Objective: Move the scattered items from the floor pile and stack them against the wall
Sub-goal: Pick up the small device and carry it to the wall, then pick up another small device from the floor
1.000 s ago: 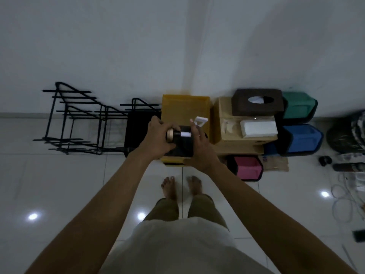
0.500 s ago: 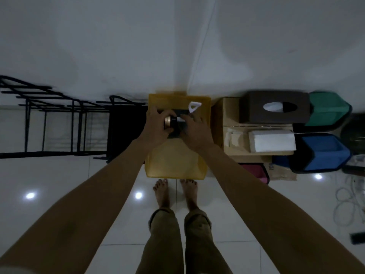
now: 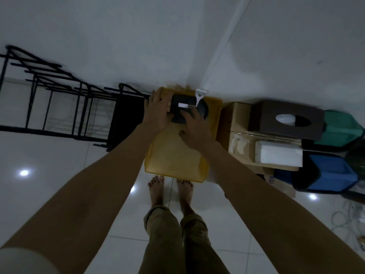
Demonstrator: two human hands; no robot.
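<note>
Both hands point(image 3: 158, 113) gripping black item point(image 3: 181, 104)

Black rack point(image 3: 59, 107) left, cardboard box point(image 3: 237, 125) right; floor point(image 3: 49, 194) btwn open.

You've carried the dark cylindrical container with its white strip point(image 3: 182, 105) from mid-air down onto the yellow plastic tray point(image 3: 177, 155), both hands lowered to it.

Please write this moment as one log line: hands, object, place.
left hand: holds black cylindrical item | right hand: holds same item | place: far end of yellow plastic tray, by white wall
</note>
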